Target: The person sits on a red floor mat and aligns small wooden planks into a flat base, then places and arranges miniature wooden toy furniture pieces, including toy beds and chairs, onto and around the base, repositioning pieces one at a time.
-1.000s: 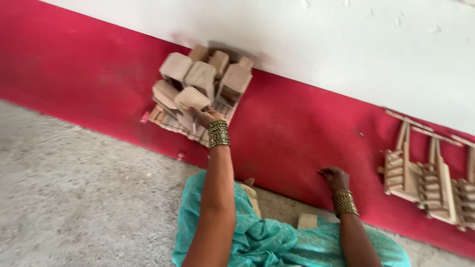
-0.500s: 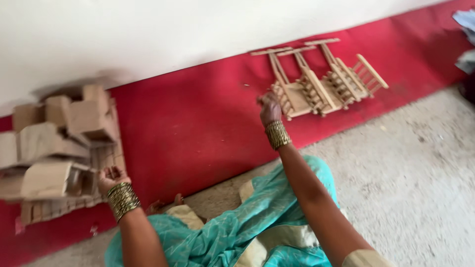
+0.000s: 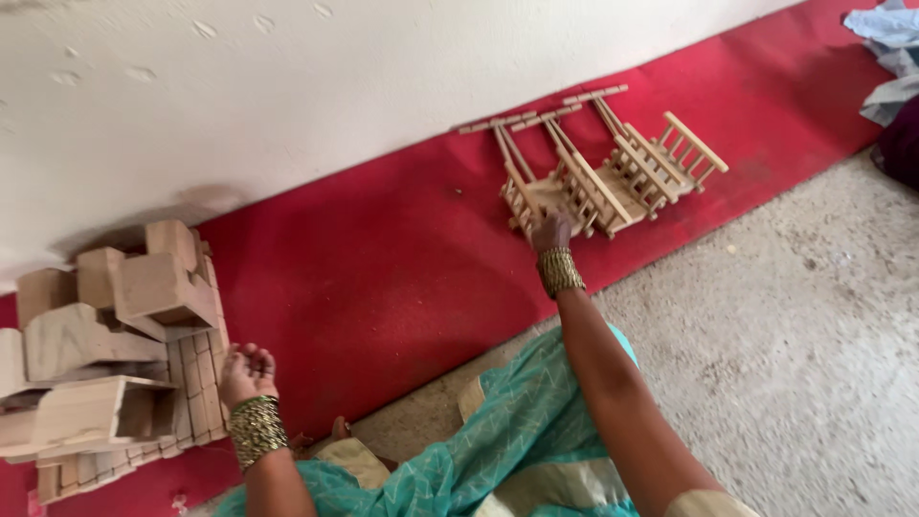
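My right hand (image 3: 550, 230) reaches forward and touches the nearest of several small wooden chair-like frames (image 3: 613, 172) leaning against the red base of the wall. Whether its fingers grip a frame I cannot see. My left hand (image 3: 247, 371) hangs palm up with fingers loosely curled and nothing in it, right beside a stack of pale wooden blocks (image 3: 115, 316) resting on flat slatted panels (image 3: 196, 393). Both wrists wear gold bangles. My lap is covered by teal patterned cloth (image 3: 498, 450).
A white wall (image 3: 335, 86) with a red painted band (image 3: 383, 258) runs along the grey concrete floor (image 3: 795, 335). Crumpled pale cloth (image 3: 885, 38) and a dark item lie at the far right edge.
The view has swung right. My right hand moved forward from the red band to the wooden frames. My left hand came off the block stack and turned palm up.
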Action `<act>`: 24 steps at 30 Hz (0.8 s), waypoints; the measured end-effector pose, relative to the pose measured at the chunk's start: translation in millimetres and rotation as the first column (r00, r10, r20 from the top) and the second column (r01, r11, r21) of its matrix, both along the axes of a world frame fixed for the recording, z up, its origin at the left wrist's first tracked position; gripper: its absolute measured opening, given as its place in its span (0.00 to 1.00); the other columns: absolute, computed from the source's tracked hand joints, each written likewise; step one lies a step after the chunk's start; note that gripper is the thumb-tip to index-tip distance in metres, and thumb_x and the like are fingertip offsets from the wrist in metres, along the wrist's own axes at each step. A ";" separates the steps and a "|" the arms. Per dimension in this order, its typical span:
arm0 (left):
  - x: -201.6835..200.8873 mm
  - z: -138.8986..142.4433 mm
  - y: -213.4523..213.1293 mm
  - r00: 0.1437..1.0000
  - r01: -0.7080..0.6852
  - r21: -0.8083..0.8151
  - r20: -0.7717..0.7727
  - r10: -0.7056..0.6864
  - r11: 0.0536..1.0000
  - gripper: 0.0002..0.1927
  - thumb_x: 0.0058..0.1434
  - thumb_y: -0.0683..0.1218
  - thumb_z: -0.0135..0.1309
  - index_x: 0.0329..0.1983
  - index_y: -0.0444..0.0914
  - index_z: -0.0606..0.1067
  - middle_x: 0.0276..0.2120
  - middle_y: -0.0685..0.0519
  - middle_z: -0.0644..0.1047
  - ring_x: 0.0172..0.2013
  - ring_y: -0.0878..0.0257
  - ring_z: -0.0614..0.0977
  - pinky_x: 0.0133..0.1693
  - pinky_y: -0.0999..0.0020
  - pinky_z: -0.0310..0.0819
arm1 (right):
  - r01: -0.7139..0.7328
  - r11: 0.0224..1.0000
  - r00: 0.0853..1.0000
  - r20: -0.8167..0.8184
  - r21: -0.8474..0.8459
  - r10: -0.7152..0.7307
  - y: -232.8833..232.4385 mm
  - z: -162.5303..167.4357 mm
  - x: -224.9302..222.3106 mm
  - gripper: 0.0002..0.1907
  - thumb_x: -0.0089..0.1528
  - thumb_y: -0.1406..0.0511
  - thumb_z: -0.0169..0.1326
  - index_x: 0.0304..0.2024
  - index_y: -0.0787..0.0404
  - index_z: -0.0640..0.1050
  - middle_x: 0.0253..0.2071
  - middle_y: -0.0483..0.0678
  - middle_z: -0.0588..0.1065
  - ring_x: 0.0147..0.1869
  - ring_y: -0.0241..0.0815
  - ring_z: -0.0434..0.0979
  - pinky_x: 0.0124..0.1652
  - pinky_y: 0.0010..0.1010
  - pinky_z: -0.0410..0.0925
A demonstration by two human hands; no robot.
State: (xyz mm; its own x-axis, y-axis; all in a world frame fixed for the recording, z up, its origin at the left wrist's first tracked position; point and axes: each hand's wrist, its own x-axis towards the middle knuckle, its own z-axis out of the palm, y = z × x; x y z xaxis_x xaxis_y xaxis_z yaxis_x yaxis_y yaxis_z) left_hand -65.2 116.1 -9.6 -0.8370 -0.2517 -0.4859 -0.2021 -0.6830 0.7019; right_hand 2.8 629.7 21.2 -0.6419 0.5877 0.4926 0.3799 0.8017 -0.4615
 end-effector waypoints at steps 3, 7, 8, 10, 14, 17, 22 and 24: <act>-2.9 -2.8 16.0 0.994 0.099 -0.117 -0.027 -0.103 0.988 0.12 0.69 0.40 0.50 0.55 0.36 0.75 0.36 0.49 0.81 0.33 0.62 0.83 0.37 0.68 0.84 | -0.064 0.989 0.972 0.216 -0.136 0.093 -27.2 -5.0 -13.4 0.08 0.67 0.65 0.57 0.47 0.62 0.80 0.42 0.52 0.78 0.37 0.47 0.80 0.32 0.35 0.74; 8.6 1.9 46.0 0.931 0.336 -0.295 -0.041 -0.363 0.895 0.18 0.69 0.47 0.55 0.58 0.34 0.74 0.39 0.45 0.82 0.32 0.60 0.84 0.32 0.68 0.83 | -0.585 0.696 0.809 -0.361 -0.416 0.464 -116.1 -22.3 -12.1 0.10 0.62 0.65 0.57 0.45 0.60 0.78 0.45 0.47 0.79 0.47 0.39 0.80 0.41 0.29 0.78; 11.7 3.5 54.0 0.890 0.422 -0.325 -0.026 -0.454 0.846 0.21 0.68 0.49 0.55 0.59 0.34 0.74 0.40 0.45 0.82 0.32 0.59 0.84 0.30 0.68 0.82 | -0.550 0.835 0.823 -0.184 -0.017 0.538 -141.5 -24.3 -10.2 0.12 0.56 0.66 0.63 0.42 0.63 0.81 0.43 0.53 0.80 0.44 0.46 0.80 0.37 0.33 0.76; 16.3 3.3 69.4 0.796 0.576 -0.394 0.071 -0.601 0.716 0.32 0.68 0.58 0.52 0.69 0.36 0.67 0.52 0.41 0.81 0.43 0.51 0.83 0.39 0.57 0.81 | -0.604 0.708 0.790 -0.163 -0.365 0.590 -185.3 -25.1 -8.9 0.08 0.61 0.68 0.60 0.43 0.64 0.81 0.40 0.52 0.80 0.38 0.42 0.80 0.36 0.32 0.77; 20.1 -16.8 89.6 0.554 0.815 -0.378 0.291 -0.780 0.439 0.39 0.66 0.62 0.44 0.76 0.44 0.52 0.72 0.49 0.59 0.67 0.52 0.63 0.62 0.45 0.59 | -0.722 0.549 0.681 -0.290 -0.422 0.672 -226.9 -20.0 -13.9 0.09 0.66 0.73 0.54 0.48 0.65 0.81 0.39 0.50 0.81 0.38 0.39 0.80 0.37 0.31 0.78; 21.3 -40.8 112.5 0.465 0.676 -0.630 -0.040 -0.885 0.383 0.41 0.68 0.55 0.52 0.75 0.34 0.49 0.66 0.36 0.63 0.63 0.49 0.72 0.63 0.54 0.69 | -0.731 0.640 0.682 -0.231 -0.235 0.694 -236.9 -18.6 -16.8 0.08 0.64 0.73 0.57 0.44 0.62 0.84 0.37 0.50 0.81 0.36 0.40 0.81 0.35 0.31 0.77; 24.6 -52.4 126.1 0.558 0.612 -0.577 -0.171 -0.812 0.541 0.49 0.69 0.53 0.55 0.77 0.34 0.37 0.67 0.42 0.64 0.64 0.56 0.71 0.63 0.61 0.69 | -0.663 0.744 0.735 -0.111 0.088 0.668 -234.7 -18.3 -31.1 0.17 0.67 0.77 0.50 0.56 0.65 0.80 0.39 0.54 0.80 0.40 0.44 0.82 0.33 0.31 0.77; 26.3 -50.6 125.2 0.539 0.598 -0.671 -0.068 -0.839 0.439 0.53 0.67 0.53 0.56 0.78 0.35 0.32 0.67 0.44 0.62 0.63 0.58 0.70 0.61 0.62 0.69 | -0.643 0.735 0.753 0.003 0.213 0.658 -234.1 -16.8 -35.3 0.17 0.67 0.77 0.50 0.57 0.65 0.78 0.41 0.54 0.79 0.43 0.45 0.81 0.36 0.32 0.77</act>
State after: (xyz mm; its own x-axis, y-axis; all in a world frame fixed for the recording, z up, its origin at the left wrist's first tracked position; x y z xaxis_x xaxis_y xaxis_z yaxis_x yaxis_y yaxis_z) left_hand -38.9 241.4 -60.3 -0.8900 0.4363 -0.1327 -0.1010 0.0952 0.9903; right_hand -32.5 395.6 4.4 -0.7934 -0.0700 0.6046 -0.2935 0.9142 -0.2794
